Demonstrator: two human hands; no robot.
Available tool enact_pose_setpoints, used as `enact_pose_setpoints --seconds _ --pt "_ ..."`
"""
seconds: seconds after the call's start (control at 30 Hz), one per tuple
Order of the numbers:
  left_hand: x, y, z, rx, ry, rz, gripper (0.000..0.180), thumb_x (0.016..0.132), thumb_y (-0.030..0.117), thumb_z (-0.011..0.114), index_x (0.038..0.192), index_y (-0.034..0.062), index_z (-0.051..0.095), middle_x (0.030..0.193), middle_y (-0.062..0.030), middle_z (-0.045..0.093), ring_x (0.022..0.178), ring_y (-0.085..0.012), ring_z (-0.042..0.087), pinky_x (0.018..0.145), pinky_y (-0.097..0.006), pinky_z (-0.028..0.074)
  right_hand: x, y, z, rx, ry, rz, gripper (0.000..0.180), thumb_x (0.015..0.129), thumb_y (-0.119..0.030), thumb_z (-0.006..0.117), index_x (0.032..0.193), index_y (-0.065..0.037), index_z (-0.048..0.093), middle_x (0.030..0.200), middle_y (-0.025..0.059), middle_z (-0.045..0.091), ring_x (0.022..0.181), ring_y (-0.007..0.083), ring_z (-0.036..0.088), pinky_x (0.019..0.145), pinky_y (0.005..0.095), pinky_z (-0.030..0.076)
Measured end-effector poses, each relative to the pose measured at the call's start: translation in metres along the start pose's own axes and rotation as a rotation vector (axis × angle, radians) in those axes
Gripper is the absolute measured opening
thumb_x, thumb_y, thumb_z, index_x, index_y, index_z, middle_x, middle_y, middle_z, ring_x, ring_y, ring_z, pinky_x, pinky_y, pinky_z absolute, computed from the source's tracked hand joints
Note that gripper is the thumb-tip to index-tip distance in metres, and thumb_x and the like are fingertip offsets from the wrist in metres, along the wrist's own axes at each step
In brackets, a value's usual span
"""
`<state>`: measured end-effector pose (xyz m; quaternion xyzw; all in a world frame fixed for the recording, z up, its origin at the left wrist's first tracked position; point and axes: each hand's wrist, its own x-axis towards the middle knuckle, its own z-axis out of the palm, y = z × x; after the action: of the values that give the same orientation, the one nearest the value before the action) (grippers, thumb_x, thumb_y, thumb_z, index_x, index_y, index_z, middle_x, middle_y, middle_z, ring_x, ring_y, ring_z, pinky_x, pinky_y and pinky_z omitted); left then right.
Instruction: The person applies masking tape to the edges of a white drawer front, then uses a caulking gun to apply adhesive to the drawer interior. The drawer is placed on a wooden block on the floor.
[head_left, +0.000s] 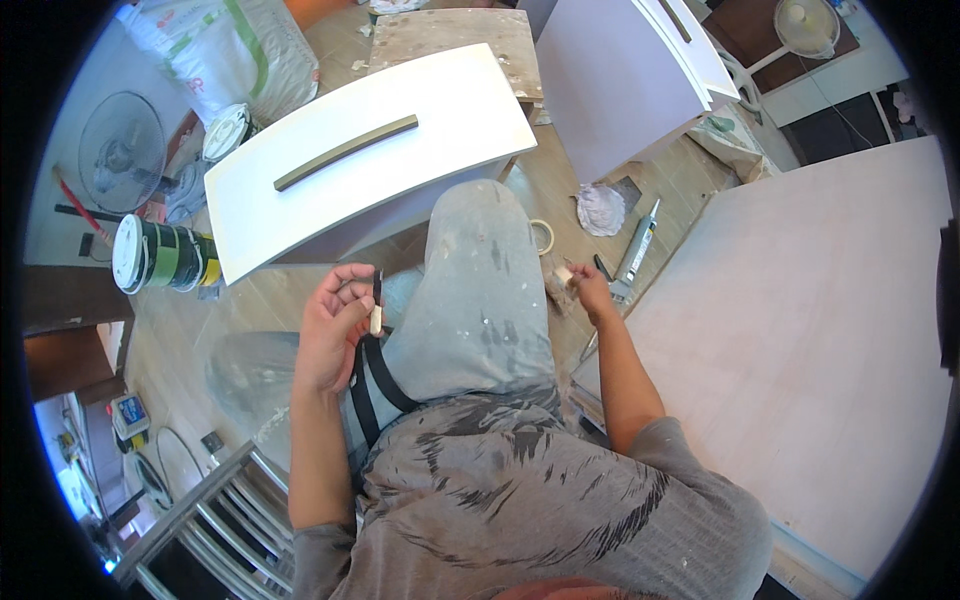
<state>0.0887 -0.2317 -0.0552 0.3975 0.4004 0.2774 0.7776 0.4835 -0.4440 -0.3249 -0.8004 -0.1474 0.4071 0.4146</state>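
My left hand (336, 318) is closed around a slim tool (376, 318) with a cream-coloured handle and a dark, narrow upper end. It is held upright above my left thigh; its exact kind is too small to make out. Off to the right, my right hand (592, 290) reaches low beside my knee, its fingers pinched at a small pale piece (563, 274). Beyond my knee lies a white curved drawer front (440, 95) with a long bronze handle (345, 153) on it.
Near my right hand are a roll of masking tape (543, 237), a crumpled white cloth (601, 210) and a caulking gun (638, 250). A large pale panel (800, 350) fills the right. Paint buckets (160, 252) and a fan (122, 150) stand left, a metal rack (215, 520) lower left.
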Motion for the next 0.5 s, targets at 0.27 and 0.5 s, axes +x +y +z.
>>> enact_pose_setpoints --seconds 0.27,0.5 --pt "-0.011 -0.018 -0.027 0.050 0.080 0.002 0.033 0.093 0.002 0.071 0.124 -0.0001 0.058 0.089 -0.0027 0.066 0.070 -0.0078 0.059 0.061 -0.021 0.048 0.002 0.021 0.013 -0.514 0.001 -0.130 0.034 0.073 -0.004 0.070 0.107 -0.007 0.074 0.083 0.0111 0.072 0.078 0.0258 0.070 0.072 0.0385 0.054" --pt "-0.023 -0.024 -0.037 0.045 0.128 0.010 0.030 0.092 0.001 0.073 0.119 -0.0014 0.061 0.088 -0.0041 0.068 0.072 -0.0101 0.060 0.067 -0.024 0.049 0.027 0.041 0.023 -0.507 0.193 -0.085 0.028 0.074 -0.002 0.068 0.101 -0.005 0.075 0.091 0.0153 0.076 0.087 0.0314 0.073 0.077 0.0398 0.056"
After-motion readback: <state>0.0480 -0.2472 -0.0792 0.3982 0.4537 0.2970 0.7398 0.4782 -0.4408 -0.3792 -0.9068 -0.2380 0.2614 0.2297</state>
